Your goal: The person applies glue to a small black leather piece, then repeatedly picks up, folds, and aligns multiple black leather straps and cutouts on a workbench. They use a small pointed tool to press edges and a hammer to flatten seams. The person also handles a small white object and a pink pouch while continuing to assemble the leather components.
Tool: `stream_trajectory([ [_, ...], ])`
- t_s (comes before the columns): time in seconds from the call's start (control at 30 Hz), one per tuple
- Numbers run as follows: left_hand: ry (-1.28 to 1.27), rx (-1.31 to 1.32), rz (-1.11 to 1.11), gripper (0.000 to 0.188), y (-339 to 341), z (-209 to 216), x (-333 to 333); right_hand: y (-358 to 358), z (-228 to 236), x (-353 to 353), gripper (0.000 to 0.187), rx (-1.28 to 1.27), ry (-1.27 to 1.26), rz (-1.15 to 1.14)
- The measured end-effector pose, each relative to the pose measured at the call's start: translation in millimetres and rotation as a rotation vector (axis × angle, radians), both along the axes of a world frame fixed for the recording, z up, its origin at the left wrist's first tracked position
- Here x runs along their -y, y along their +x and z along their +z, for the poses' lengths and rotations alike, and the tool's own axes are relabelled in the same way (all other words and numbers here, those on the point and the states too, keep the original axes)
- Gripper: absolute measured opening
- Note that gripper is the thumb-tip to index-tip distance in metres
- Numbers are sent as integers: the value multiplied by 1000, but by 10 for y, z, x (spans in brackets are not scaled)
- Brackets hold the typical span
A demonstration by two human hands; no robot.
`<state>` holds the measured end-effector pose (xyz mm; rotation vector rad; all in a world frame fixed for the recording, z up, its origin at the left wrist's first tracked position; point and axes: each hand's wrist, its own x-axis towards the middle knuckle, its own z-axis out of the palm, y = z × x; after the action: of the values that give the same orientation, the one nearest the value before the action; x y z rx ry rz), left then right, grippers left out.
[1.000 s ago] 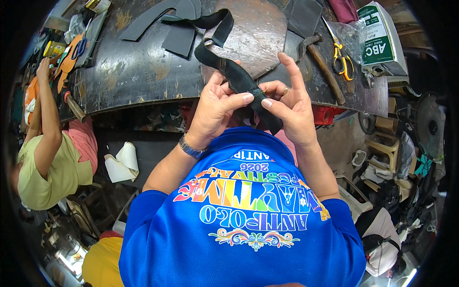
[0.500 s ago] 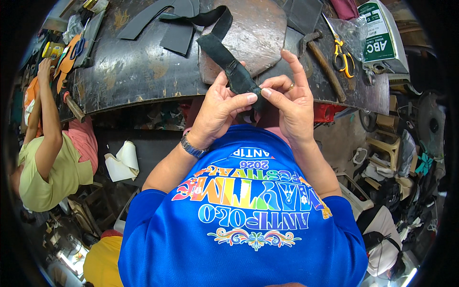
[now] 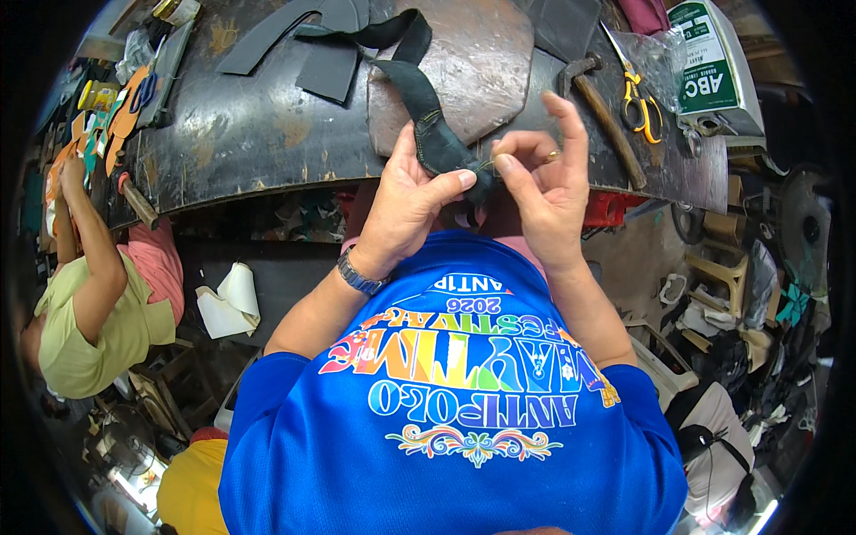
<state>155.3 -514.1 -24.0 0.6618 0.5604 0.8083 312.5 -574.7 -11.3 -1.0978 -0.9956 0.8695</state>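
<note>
A long black strap-like strip with light stitching bends across the bench and hangs down over its near edge. My left hand pinches the strip's near end between thumb and fingers. Just right of that end, my right hand has thumb and forefinger pressed together on a thin thread that runs to the strip. The other fingers of this hand are raised. What lies beneath the strip's end is hidden.
The dark bench bears a worn slab, black sheet pieces, a hammer, yellow-handled scissors and a green-and-white can. At left, a co-worker handles orange pieces.
My right hand has pulled slightly away from the strip, drawing thread taut between them. The strip has shifted and curved a little. At left, the co-worker's arms have moved lower.
</note>
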Motion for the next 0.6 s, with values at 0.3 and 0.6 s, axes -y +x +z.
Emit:
stream_trajectory([
  [0.3, -39, 28, 17, 81, -15, -9, -11, 25, -53, 83, 22, 294, -121, -113],
  [0.6, -6, 28, 21, 80, -21, -44, -8, -8, -70, 43, 22, 484, -98, -78],
])
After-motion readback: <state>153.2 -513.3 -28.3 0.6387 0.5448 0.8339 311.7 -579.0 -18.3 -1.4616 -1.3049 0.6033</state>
